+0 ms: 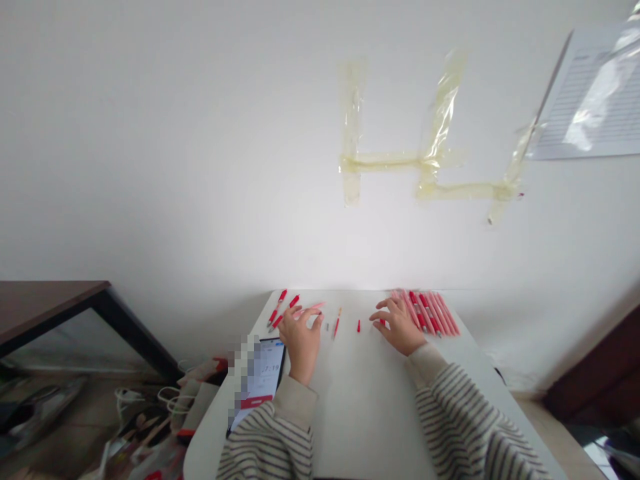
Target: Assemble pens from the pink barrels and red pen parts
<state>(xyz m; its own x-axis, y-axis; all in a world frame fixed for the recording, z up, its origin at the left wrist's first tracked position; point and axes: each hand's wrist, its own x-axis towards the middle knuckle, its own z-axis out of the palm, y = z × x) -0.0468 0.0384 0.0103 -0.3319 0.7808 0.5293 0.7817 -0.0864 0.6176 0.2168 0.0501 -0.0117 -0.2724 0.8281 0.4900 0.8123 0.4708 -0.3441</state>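
The work in hand looks like handling loose ballpoint-pen parts, with the pieces spread along the far part of a white table [365, 407]. The left hand [300, 333] is half curled beside a translucent pink barrel [316, 306]; whether its fingers pinch it I cannot tell. The right hand [399, 327] has fingers parted around a short red part [383, 322], and contact there is unclear too. Between the hands lie a small grey piece [327, 327], a slim refill [337, 323] and a tiny red cone [359, 326]. Such slender parts would call for a fine fingertip pinch and careful end-to-end alignment. As for room, the rear edge meets the wall [200, 167], limiting forward reach; 2 red pens [277, 309] and a phone [270, 367] crowd the left edge, and a row of pink barrels and red pens [447, 313] flanks the right hand. The tabletop between the forearms gives the most space.
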